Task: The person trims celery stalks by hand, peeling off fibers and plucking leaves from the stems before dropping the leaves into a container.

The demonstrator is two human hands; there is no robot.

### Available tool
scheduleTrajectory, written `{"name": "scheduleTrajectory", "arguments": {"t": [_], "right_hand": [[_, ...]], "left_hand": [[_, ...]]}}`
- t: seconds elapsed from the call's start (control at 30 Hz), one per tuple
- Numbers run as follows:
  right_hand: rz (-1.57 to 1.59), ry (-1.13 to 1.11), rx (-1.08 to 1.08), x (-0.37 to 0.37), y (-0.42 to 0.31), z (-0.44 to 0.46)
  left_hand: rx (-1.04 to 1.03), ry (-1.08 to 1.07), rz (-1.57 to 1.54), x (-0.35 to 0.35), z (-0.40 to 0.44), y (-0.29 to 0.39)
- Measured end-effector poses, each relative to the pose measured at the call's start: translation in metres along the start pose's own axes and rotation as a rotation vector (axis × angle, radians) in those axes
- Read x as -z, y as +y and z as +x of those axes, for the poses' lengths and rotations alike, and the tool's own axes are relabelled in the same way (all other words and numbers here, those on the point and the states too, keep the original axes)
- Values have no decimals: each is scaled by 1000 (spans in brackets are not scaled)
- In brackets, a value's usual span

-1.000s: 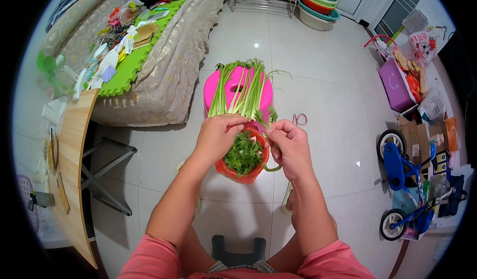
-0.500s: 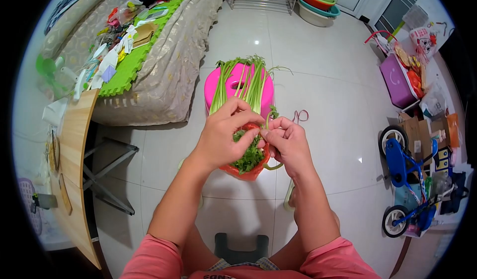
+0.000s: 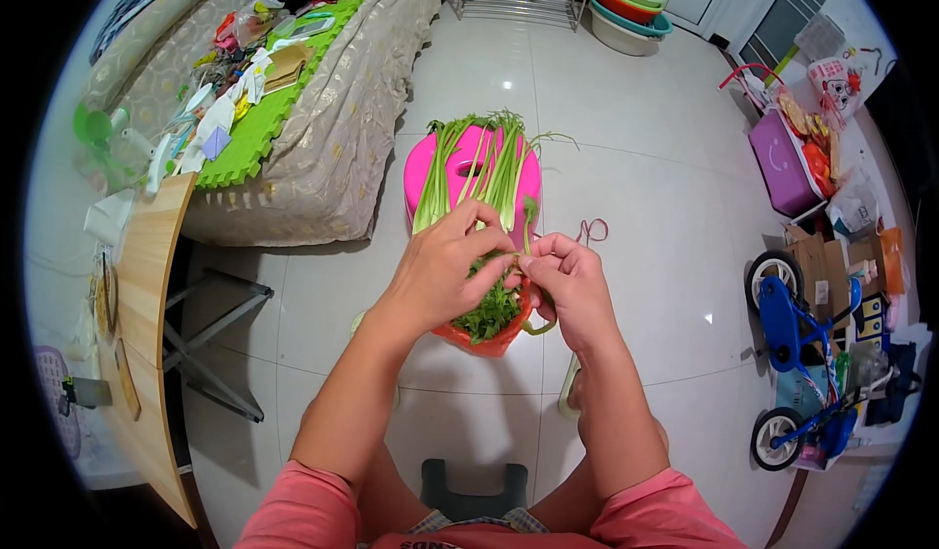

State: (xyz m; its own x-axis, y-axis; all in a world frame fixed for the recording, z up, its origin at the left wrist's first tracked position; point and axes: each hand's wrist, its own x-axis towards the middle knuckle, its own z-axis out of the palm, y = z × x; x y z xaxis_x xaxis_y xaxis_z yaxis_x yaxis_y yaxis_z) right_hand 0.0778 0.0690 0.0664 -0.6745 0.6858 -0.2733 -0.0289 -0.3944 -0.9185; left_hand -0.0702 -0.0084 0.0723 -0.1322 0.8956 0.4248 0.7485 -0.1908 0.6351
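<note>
Both my hands meet over a red plastic bag point(image 3: 486, 344) that holds loose green leaves point(image 3: 489, 316). My right hand point(image 3: 569, 280) pinches a green celery stalk point(image 3: 529, 219), whose upper end sticks up between the hands and whose lower part curls out below the fingers. My left hand point(image 3: 445, 265) is closed, its fingertips at the same stalk. Just beyond, a pink stool point(image 3: 421, 173) carries long celery stalks point(image 3: 502, 173) in two bundles, leafy ends pointing away from me. The left fingertips partly cover the bag's opening.
A thin reddish string point(image 3: 593, 228) lies on the tiled floor right of the stool. At left are a covered bed point(image 3: 293, 173) and a wooden table point(image 3: 147, 295). A blue child's bike point(image 3: 782, 324) and a purple bin point(image 3: 778, 163) stand at right, stacked basins point(image 3: 626, 31) at the back.
The stalk's upper end now stands higher and more upright between my hands. Both hands stay almost in place above the bag.
</note>
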Motion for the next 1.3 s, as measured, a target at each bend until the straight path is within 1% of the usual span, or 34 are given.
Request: {"name": "scheduleTrajectory", "arguments": {"t": [0.2, 0.27, 0.4, 0.47, 0.5, 0.57, 0.6, 0.67, 0.7, 0.73, 0.8, 0.83, 0.9, 0.93, 1.0, 1.03, 1.1, 1.13, 1.2, 1.23, 1.3], "right_hand": [[-72, 22, 5, -3, 0, -1], [-83, 23, 13, -3, 2, 0], [-114, 13, 64, -4, 4, 1], [-108, 14, 63, -4, 5, 1], [-103, 15, 63, -4, 5, 1], [-98, 27, 44, -3, -2, -2], [-93, 40, 26, -1, -4, -3], [-45, 53, 19, 3, -5, -3], [2, 65, 10, 4, -5, -3], [0, 63, 9, 4, -4, -3], [58, 22, 11, 5, -3, -2], [58, 21, 11, 5, -3, -2], [91, -18, -4, 4, -4, -3], [91, -19, -3, 5, -5, -3], [156, -68, -9, 6, -6, -3], [156, -68, -9, 6, -7, -3], [230, -95, -30, 6, -9, -5], [230, -95, -29, 6, -10, -5], [290, -143, -47, 7, -11, -6], [290, -144, -46, 7, -11, -6], [286, -181, -13, 6, -9, -7]], "left_hand": [[14, -6, -15, -4, 0, -3], [-35, 37, -21, -6, 1, -1], [-1, 70, -1, -12, 0, 0], [-66, 230, 95, -17, 1, -1], [-65, 230, 95, -13, 1, -5], [150, 209, 123, 1, -1, -17], [149, 208, 124, 3, -2, -20], [228, 51, 37, 3, -4, -25], [204, -11, 106, 1, -5, -27], [206, -9, 107, 0, -5, -26], [139, 74, 132, -7, -4, -23], [139, 75, 132, -9, -3, -23], [-22, 222, 166, -11, -1, -22], [-23, 224, 166, -7, -1, -20], [83, 123, 163, 5, -3, -15], [83, 124, 163, 6, -3, -15], [161, 127, -64, 8, -2, -16], [160, 128, -65, 8, -1, -12], [476, -25, -410, 6, 2, -3], [476, -25, -410, 3, 1, -5], [467, -112, -705, -4, 1, -9]]}}
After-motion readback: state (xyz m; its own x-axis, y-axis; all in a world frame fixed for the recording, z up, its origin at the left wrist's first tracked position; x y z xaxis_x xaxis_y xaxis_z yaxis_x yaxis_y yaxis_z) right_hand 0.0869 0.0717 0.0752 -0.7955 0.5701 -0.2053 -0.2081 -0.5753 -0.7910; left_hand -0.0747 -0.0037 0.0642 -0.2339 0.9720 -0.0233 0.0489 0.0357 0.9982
